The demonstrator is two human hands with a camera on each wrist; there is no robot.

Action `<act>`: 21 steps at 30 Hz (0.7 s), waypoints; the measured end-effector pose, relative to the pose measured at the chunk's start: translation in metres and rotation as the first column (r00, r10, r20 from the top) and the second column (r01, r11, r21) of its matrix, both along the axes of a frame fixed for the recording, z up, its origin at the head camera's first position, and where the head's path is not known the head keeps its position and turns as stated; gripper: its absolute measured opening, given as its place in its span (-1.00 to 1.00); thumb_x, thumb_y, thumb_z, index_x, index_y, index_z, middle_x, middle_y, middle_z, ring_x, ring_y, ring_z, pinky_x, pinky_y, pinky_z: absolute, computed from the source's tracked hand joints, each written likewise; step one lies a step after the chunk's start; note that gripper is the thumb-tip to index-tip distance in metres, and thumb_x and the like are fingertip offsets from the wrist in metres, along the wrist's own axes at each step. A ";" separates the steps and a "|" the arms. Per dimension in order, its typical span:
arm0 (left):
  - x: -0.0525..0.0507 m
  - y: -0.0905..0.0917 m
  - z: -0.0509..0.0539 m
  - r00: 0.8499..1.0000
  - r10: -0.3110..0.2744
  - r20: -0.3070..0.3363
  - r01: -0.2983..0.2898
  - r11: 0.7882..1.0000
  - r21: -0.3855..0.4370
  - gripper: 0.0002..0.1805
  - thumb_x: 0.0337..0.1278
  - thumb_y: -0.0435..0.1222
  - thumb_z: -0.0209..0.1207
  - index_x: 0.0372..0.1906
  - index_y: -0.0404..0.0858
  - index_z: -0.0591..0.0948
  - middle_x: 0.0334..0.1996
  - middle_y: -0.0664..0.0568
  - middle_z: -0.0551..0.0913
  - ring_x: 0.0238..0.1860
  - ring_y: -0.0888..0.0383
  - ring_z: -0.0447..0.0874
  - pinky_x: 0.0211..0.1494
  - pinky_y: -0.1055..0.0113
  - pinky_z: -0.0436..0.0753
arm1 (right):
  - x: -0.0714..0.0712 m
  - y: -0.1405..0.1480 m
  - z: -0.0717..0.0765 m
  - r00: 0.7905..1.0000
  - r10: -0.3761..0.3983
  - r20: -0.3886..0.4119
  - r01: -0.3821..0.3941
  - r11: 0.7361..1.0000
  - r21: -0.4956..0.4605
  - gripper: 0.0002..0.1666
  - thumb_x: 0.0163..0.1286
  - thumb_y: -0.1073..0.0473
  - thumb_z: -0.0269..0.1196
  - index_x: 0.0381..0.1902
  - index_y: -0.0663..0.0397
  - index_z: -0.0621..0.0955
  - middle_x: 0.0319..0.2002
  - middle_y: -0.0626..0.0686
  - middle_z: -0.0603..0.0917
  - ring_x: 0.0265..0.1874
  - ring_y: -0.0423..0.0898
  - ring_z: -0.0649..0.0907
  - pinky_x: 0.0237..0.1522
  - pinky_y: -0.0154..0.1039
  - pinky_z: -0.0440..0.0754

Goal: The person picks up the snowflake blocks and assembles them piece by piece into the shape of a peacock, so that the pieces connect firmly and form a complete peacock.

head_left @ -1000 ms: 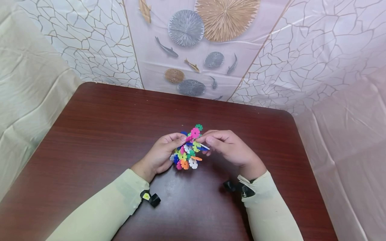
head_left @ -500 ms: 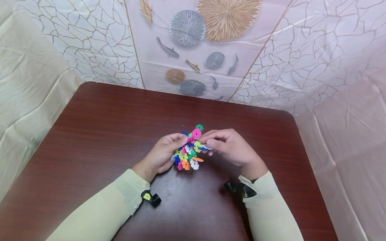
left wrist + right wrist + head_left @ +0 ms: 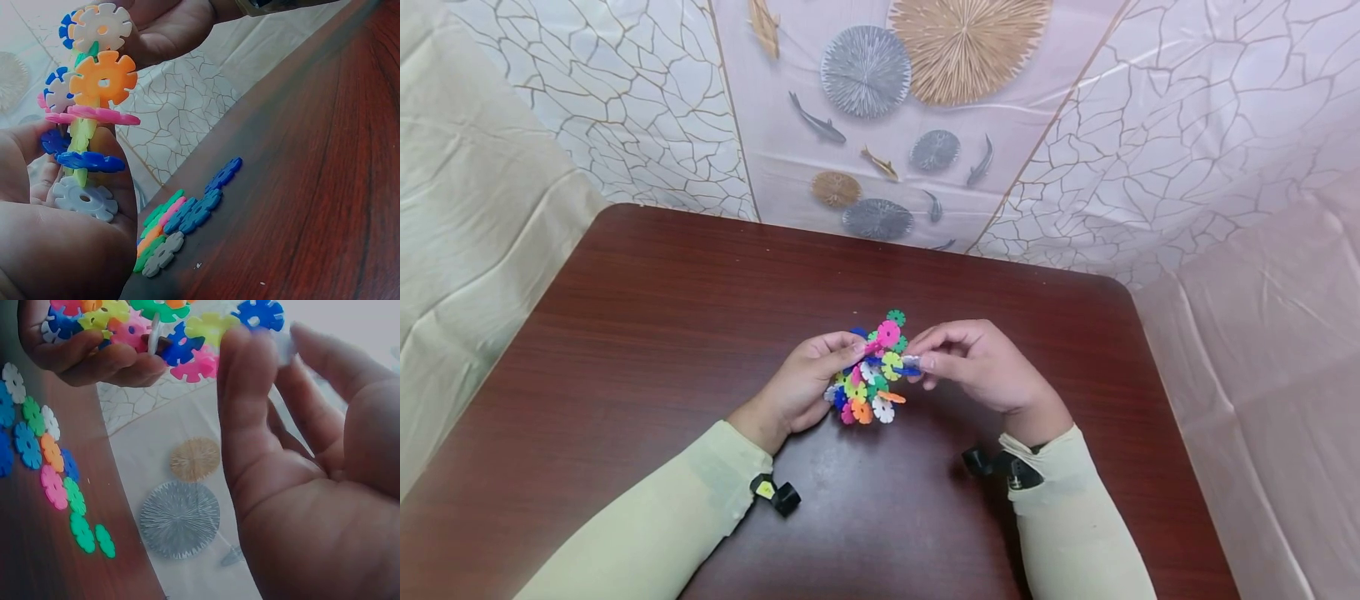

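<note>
A cluster of interlocking flower-shaped plastic discs (image 3: 859, 388), in pink, yellow, orange, blue, green and white, is held above the table. My left hand (image 3: 801, 379) grips it from the left, with the thumb on top near the pink discs. On the right side, my right hand (image 3: 985, 367) pinches a white disc (image 3: 911, 361) between thumb and fingers, close beside a blue disc (image 3: 259, 314) of the cluster. The fingers cover most of the white disc, so whether it is slotted in cannot be told. An orange disc (image 3: 103, 80) and a grey-white one (image 3: 85, 199) show in the left wrist view.
Several loose flower discs lie on the dark wood table (image 3: 700, 283); the left wrist view shows blue ones (image 3: 199, 211) and the right wrist view green ones (image 3: 82, 532). Patterned cloth (image 3: 865, 167) hangs behind the table, with plain drapes at both sides.
My right hand has drawn slightly to the right, its fingers shifting on the white disc, which has turned from edge-on. My left hand and the cluster have barely moved.
</note>
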State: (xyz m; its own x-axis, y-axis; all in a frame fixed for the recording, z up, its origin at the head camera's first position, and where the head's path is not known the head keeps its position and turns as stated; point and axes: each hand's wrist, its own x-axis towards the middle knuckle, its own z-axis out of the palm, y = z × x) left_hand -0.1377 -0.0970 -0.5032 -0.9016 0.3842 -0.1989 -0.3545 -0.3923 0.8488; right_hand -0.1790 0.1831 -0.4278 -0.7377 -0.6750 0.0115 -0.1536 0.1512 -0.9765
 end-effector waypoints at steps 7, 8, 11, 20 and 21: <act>0.001 0.000 0.001 1.000 0.009 0.004 -0.009 1.000 0.002 -0.74 0.72 -0.18 0.26 0.18 -0.27 0.74 0.06 -0.05 0.89 0.04 0.10 0.93 0.20 0.23 0.87 | 0.003 -0.003 0.003 0.982 -0.115 -0.151 0.130 0.987 0.091 -0.82 0.55 0.24 0.50 0.05 0.10 0.88 -0.25 0.06 0.91 -0.41 0.06 0.83 -0.16 -0.17 0.87; 0.001 0.000 0.000 1.000 0.010 0.005 -0.010 1.000 -0.001 -0.73 0.72 -0.17 0.26 0.19 -0.27 0.74 0.05 -0.04 0.90 0.03 0.11 0.93 0.20 0.24 0.87 | 0.004 -0.003 0.003 0.979 -0.119 -0.169 0.136 0.986 0.095 -0.82 0.54 0.24 0.51 0.04 0.08 0.88 -0.25 0.05 0.91 -0.41 0.06 0.82 -0.17 -0.17 0.87; 0.001 0.001 0.000 1.000 0.011 0.004 -0.011 1.000 0.000 -0.73 0.71 -0.18 0.27 0.19 -0.28 0.74 0.07 -0.04 0.89 0.05 0.11 0.93 0.20 0.22 0.87 | 0.005 -0.004 0.004 0.968 -0.113 -0.222 0.138 0.986 0.098 -0.81 0.51 0.24 0.54 0.03 -0.01 0.90 -0.21 0.00 0.90 -0.39 0.03 0.80 -0.22 -0.15 0.85; 0.000 0.002 0.000 1.000 0.020 -0.008 -0.021 0.999 -0.048 -0.74 0.73 -0.16 0.25 0.13 -0.28 0.73 0.01 -0.04 0.89 0.00 0.12 0.93 0.17 0.25 0.88 | 0.006 -0.007 0.007 0.958 -0.096 -0.271 0.126 0.988 0.094 -0.80 0.47 0.24 0.57 0.00 -0.08 0.91 -0.04 -0.03 0.91 -0.19 -0.01 0.83 -0.19 -0.18 0.86; 0.000 0.002 0.000 1.000 0.023 -0.005 -0.023 0.999 -0.048 -0.74 0.72 -0.16 0.26 0.14 -0.28 0.74 0.02 -0.05 0.89 0.00 0.11 0.93 0.17 0.24 0.88 | 0.006 -0.007 0.006 0.961 -0.095 -0.260 0.122 0.988 0.093 -0.82 0.48 0.23 0.56 0.01 -0.05 0.90 -0.06 -0.01 0.92 -0.21 -0.01 0.83 -0.18 -0.18 0.86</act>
